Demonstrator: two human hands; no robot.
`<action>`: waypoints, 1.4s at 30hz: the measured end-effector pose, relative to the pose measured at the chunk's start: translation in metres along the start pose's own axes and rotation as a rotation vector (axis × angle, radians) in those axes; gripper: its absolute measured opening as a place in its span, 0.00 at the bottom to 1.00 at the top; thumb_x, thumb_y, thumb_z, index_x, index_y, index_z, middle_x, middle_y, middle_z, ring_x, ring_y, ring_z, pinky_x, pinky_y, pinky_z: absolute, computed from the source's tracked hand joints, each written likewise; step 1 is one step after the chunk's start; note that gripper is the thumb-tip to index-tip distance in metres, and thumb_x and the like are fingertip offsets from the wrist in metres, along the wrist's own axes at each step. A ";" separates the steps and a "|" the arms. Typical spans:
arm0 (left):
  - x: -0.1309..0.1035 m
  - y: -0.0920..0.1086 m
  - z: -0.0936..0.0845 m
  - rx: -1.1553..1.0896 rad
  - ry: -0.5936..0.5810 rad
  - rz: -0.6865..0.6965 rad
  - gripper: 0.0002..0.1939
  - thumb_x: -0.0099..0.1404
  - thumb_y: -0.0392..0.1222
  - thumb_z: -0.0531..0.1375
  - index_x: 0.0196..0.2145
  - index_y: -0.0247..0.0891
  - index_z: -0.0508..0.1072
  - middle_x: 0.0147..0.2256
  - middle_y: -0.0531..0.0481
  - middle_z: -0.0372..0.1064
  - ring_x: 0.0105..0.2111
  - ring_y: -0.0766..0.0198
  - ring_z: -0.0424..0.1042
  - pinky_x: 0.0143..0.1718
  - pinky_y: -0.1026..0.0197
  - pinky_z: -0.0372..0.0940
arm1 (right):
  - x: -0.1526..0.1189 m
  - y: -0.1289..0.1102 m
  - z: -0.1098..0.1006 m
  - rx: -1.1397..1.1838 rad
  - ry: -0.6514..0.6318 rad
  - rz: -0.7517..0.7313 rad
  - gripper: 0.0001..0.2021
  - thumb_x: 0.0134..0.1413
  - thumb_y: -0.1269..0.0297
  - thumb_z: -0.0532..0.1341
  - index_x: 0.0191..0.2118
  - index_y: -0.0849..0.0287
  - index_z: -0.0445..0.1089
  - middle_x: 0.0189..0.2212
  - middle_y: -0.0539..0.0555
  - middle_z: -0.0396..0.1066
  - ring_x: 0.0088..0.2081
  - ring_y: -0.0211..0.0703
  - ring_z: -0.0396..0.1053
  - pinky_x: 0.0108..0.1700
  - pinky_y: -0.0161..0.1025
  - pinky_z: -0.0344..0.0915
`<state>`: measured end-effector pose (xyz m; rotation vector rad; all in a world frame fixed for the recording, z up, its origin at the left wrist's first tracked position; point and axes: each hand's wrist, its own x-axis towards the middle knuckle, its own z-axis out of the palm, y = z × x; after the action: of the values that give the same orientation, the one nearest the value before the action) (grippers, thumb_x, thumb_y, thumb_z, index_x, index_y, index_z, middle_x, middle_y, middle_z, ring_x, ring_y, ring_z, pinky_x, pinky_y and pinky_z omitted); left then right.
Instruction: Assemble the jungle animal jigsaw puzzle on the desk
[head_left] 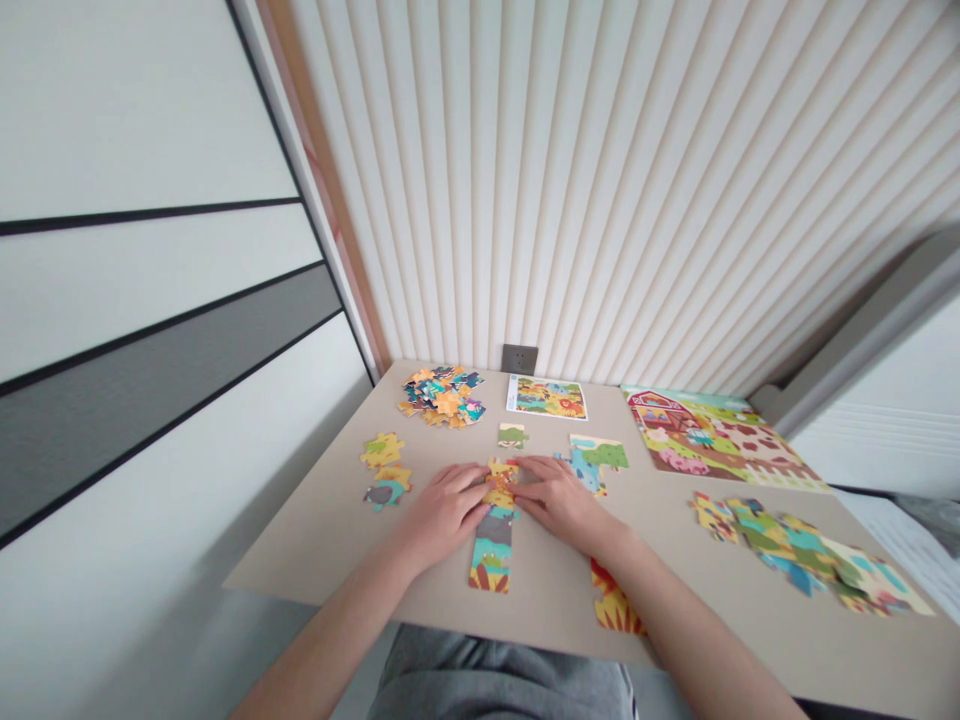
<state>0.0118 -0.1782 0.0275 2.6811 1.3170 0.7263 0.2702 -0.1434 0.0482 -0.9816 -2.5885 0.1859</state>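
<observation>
A vertical strip of joined jigsaw pieces (492, 545) lies flat on the table, its lower part showing a grey animal, turquoise water and a green shape. My left hand (448, 507) rests at the strip's upper left, with fingers extended and the tips touching its edge. From the right, my right hand (561, 502) reaches the same yellow-orange upper piece (500, 482), its fingers spread. The fingertips partly cover that piece. Just above it lies a single green jigsaw piece (513, 436). A joined blue-and-green section (600, 453) sits beyond my right hand, partly hidden by it.
A heap of loose pieces (444, 397) lies at the back left, beside a reference picture card (551, 398). A farm puzzle (712, 435) and overlapping pieces (802, 550) are on the right. Small joined pieces (386, 468) lie left; a red-yellow section (616, 605) is under my right forearm.
</observation>
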 end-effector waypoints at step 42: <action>-0.001 0.002 0.005 0.003 0.003 0.069 0.16 0.75 0.35 0.57 0.56 0.42 0.76 0.53 0.45 0.74 0.54 0.55 0.72 0.59 0.48 0.67 | 0.002 -0.022 0.005 -0.093 -0.067 -0.018 0.07 0.68 0.60 0.63 0.45 0.56 0.76 0.48 0.59 0.77 0.54 0.50 0.72 0.67 0.56 0.53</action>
<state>0.0154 -0.1794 0.0235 2.7413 1.2321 0.7367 0.2535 -0.1585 0.0494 -1.0005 -2.6869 0.0962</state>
